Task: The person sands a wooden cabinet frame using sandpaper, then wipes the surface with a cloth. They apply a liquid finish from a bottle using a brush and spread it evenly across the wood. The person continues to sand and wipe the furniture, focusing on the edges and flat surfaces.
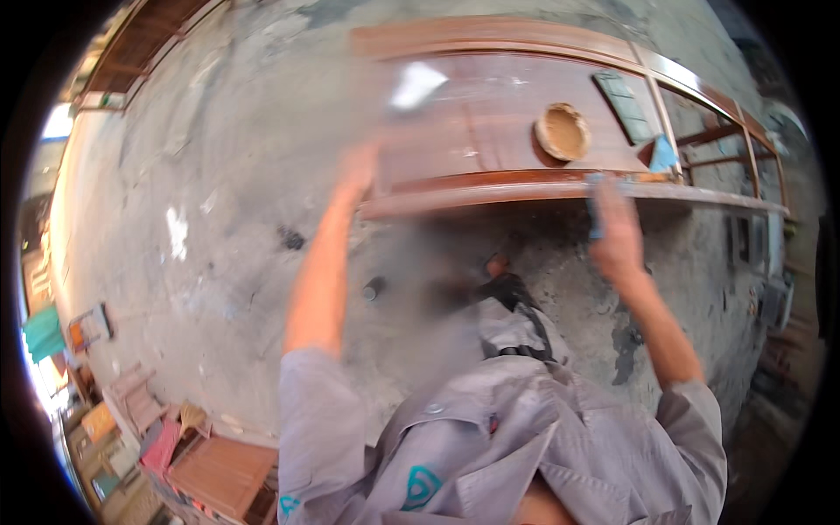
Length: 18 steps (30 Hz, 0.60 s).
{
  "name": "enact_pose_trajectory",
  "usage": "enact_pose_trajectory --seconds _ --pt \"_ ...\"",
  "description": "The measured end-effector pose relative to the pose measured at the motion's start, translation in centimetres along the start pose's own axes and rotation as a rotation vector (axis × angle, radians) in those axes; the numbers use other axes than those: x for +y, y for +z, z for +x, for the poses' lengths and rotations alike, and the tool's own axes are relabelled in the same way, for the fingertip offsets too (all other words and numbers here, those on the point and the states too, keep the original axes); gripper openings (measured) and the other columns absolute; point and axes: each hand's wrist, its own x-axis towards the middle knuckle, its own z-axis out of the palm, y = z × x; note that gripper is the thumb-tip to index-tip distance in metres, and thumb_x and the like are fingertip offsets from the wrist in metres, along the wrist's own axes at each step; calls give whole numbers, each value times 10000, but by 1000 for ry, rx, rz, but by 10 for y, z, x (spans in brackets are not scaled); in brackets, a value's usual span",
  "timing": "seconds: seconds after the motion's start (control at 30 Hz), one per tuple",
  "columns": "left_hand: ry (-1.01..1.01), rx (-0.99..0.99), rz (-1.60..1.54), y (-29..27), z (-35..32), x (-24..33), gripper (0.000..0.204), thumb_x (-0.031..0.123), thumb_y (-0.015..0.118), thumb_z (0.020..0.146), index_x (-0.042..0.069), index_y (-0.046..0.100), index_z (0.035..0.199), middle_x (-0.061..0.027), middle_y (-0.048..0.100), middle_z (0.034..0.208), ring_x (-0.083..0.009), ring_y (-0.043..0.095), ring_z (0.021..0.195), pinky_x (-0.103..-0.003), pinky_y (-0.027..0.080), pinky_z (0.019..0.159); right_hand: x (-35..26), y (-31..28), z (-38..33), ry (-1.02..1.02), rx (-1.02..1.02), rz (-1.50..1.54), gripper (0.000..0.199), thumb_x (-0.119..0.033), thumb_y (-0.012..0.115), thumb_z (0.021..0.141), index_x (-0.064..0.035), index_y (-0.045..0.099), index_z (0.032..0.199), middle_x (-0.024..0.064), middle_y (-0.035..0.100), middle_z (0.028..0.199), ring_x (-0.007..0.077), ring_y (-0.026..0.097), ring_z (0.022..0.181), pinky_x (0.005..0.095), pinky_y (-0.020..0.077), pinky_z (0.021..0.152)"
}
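Note:
A long reddish-brown wooden furniture piece (420, 157) lies across in front of me, with a wide panel on its left and an open frame at its right end. My left hand (357, 168) is at the panel's left end, and motion smears its fingers. My right hand (618, 229) is at the near rail and closes on a folded blue sheet (596, 210) that looks like sandpaper. A round bowl (563, 133) of brown paste rests on the panel. Beyond the bowl lies a dark green flat strip (622, 107), and close to it a blue scrap (663, 155).
The concrete floor (219, 262) has stains and white patches. A small dark cylinder (374, 288) stands on it. Brown wooden furniture (219, 472) is at the lower left, with more wooden furniture (140, 44) at the upper left. My foot (497, 264) is near the rail.

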Motion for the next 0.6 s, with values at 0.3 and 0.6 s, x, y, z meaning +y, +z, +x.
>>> enact_pose_trajectory --seconds 0.3,0.6 --pt "-78 68 -117 6 -4 16 752 539 756 931 -123 668 1276 -161 732 1203 -215 680 1077 -339 515 952 -35 8 3 -140 12 24 703 -61 708 886 15 458 1539 249 484 1569 403 439 1483 490 334 1258" --pt "-84 75 -34 12 0 4 714 528 732 946 -123 685 1237 -177 744 1169 -231 682 1086 -368 514 954 -144 44 37 -365 -94 127 763 -154 722 842 51 455 1526 259 459 1586 387 407 1509 493 292 1280"
